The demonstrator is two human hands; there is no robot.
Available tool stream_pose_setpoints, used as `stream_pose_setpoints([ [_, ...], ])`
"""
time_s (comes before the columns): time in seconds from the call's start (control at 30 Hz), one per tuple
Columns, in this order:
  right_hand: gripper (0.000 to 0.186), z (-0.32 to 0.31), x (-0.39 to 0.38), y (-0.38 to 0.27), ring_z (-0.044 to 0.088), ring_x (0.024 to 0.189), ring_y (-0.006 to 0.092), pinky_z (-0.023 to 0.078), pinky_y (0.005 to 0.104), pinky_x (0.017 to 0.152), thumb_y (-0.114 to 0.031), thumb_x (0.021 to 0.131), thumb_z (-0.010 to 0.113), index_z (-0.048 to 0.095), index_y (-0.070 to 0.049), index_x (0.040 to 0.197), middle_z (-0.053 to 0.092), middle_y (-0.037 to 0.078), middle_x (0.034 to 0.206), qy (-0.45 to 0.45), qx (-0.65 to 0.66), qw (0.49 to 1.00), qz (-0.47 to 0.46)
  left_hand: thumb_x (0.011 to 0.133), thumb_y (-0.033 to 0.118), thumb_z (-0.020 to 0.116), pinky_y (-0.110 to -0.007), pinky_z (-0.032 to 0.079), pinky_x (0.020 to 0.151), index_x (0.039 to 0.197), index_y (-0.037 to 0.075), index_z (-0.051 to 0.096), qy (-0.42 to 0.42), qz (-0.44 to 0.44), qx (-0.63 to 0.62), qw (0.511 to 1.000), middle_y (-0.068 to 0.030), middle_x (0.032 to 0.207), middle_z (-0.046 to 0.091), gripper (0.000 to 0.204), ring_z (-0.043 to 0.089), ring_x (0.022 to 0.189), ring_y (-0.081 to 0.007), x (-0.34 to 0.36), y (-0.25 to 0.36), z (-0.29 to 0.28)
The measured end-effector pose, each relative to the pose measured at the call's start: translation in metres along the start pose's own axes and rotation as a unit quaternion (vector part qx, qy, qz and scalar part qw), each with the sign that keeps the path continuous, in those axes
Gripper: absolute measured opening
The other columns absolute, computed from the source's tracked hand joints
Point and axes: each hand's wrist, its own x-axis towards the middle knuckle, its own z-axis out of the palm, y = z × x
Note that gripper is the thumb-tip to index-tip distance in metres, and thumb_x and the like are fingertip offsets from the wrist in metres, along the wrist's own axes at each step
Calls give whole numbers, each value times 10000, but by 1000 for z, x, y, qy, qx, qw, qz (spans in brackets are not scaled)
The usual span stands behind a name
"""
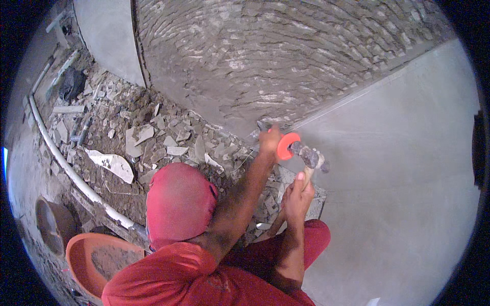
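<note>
Chisel [265,128] is the thing being worked with. The left hand [269,143] is wrapped tight around it, fingers closed all the way, just behind a round orange guard [287,146] that sits on the chisel's back end. The chisel's tip pokes out past the fingers and touches the wall, right where the smooth grey plaster [398,168] meets the bare rough brick [265,56].

The chisel lies long-ways from the guard toward the upper left, with its tip pointing into the edge of the plaster and its back end pointing toward the hammer.

The right hand [298,196] is below and a bit to the right of the left one. Its fingers are closed around the wooden handle of a hammer [309,158]. The hammer's dark head is just beside the orange guard, very near or touching the chisel's back end; I cannot tell which.

I think the step now is chipping plaster off the wall. The next hit needs the hammer to land flat on the chisel's back end, not on the fingers, while the left hand holds the tip steady on the plaster edge.

Further out, below the hands, broken plaster pieces [153,148] lie on the ground. A white pipe [71,173] and an orange basin [89,265] are well away to the left.
</note>
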Motion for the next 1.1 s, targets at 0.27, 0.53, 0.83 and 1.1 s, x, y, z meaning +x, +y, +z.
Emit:
stream_pose_setpoints([
  [0.27,459,-21,-33,-23,358,383,103,308,240,342,-513,967,413,425,-83,805,373,5,534,62,145,982,-100,849,258,573,-386,430,466,696,-11,549,-26,252,205,946,-76,593,546,310,532,481,-212,-45,-23,-3],
  [0.53,506,-54,-66,-44,397,382,136,408,284,338,-615,905,490,408,-115,920,430,21,571,46,389,898,-201,867,276,547,-379,411,460,699,5,545,-27,156,197,967,-53,602,518,319,510,506,-178,-65,42,27],
  [0.83,274,-15,-36,-29,442,485,122,395,263,437,-204,944,520,491,-18,745,436,44,549,43,-132,961,-241,865,197,529,-386,414,453,716,42,519,-22,130,186,974,-64,636,509,216,506,513,-175,-67,65,46],
  [1.1,418,-24,-41,-24,412,415,111,332,257,373,-380,933,549,410,-73,686,431,4,551,100,35,953,-285,863,198,525,-391,421,445,724,33,514,42,-10,0,999,-66,627,501,216,518,511,-183,-68,64,59],
])
